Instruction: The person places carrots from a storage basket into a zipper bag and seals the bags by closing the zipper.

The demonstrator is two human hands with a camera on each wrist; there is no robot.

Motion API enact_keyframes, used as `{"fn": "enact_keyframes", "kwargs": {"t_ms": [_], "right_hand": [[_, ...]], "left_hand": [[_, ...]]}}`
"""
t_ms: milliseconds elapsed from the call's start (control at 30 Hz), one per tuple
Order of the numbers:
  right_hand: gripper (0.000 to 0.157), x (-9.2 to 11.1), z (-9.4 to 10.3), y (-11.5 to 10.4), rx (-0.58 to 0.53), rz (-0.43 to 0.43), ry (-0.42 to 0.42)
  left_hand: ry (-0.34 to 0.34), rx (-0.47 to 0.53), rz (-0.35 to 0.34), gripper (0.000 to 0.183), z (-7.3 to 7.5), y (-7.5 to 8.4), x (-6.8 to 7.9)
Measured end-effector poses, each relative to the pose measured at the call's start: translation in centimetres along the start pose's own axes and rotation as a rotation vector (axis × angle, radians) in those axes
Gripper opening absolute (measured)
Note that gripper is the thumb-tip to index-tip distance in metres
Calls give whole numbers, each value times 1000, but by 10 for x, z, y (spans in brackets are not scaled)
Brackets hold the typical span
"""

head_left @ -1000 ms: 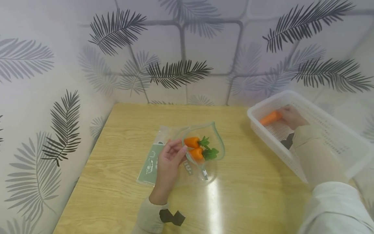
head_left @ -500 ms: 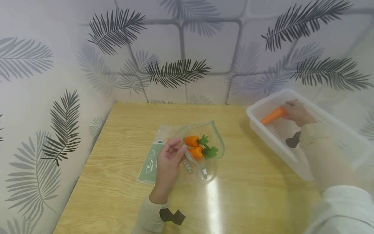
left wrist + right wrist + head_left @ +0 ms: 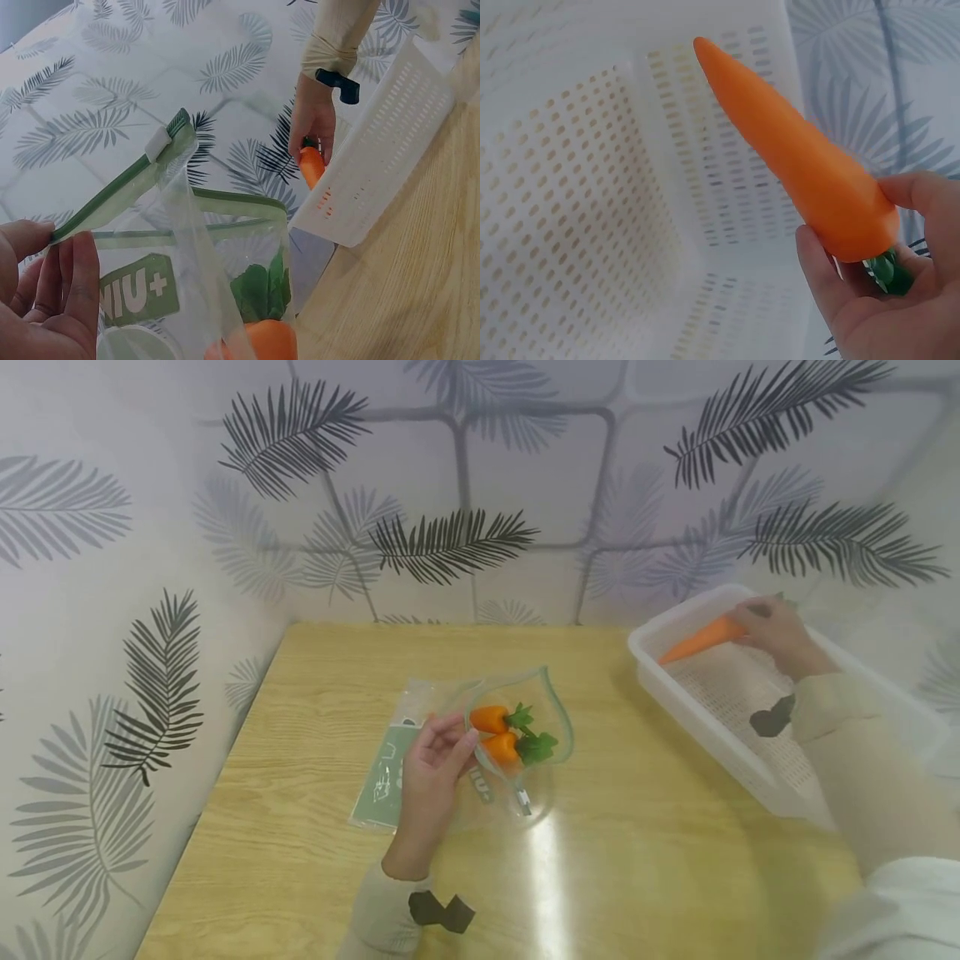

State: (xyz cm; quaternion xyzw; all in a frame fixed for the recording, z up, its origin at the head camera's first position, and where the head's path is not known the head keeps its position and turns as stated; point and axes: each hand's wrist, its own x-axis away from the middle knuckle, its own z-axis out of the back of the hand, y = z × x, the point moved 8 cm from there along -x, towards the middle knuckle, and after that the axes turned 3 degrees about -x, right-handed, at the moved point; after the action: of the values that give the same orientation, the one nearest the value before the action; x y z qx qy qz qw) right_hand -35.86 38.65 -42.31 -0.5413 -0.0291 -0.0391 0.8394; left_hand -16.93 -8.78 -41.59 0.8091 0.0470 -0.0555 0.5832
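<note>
My left hand point(image 3: 435, 777) pinches the green zip edge of a clear zip bag point(image 3: 142, 199) between thumb and fingers, its mouth spread apart. Two orange carrots point(image 3: 491, 720) with green leafy tops lie inside the bag. Over at the right, my right hand point(image 3: 780, 631) grips another carrot point(image 3: 795, 157) by its thick top end, thumb on one side and fingers on the other. The carrot's tip points left, above the inside of a white plastic basket point(image 3: 697, 768). Its green stem point(image 3: 889, 271) shows between the palm and fingers.
The perforated basket floor point(image 3: 562, 187) shows bare below the carrot. A wooden table point(image 3: 300, 877) carries the bag at its middle and the basket at its right. Leaf-patterned wall covering point(image 3: 465, 485) stands behind the table.
My right hand has risen slightly to the right inside the basket, lifting the carrot, so more of it shows. The left hand stays at the bag.
</note>
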Motion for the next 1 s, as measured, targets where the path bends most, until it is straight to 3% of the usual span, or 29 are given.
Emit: {"fn": "enact_keyframes", "kwargs": {"t_ms": [133, 300, 467, 867, 1000], "right_hand": [[35, 10, -1, -19, -10, 40, 48], [43, 20, 0, -35, 99, 91, 124], [48, 29, -2, -53, 112, 127, 176], [35, 68, -38, -126, -63, 265, 146], [34, 83, -52, -145, -63, 348, 138]], "left_hand": [[8, -6, -1, 32, 1, 1, 0], [11, -12, 5, 33, 2, -1, -1], [4, -16, 2, 33, 1, -1, -1], [3, -28, 7, 33, 0, 0, 1], [8, -41, 6, 35, 0, 2, 2]]}}
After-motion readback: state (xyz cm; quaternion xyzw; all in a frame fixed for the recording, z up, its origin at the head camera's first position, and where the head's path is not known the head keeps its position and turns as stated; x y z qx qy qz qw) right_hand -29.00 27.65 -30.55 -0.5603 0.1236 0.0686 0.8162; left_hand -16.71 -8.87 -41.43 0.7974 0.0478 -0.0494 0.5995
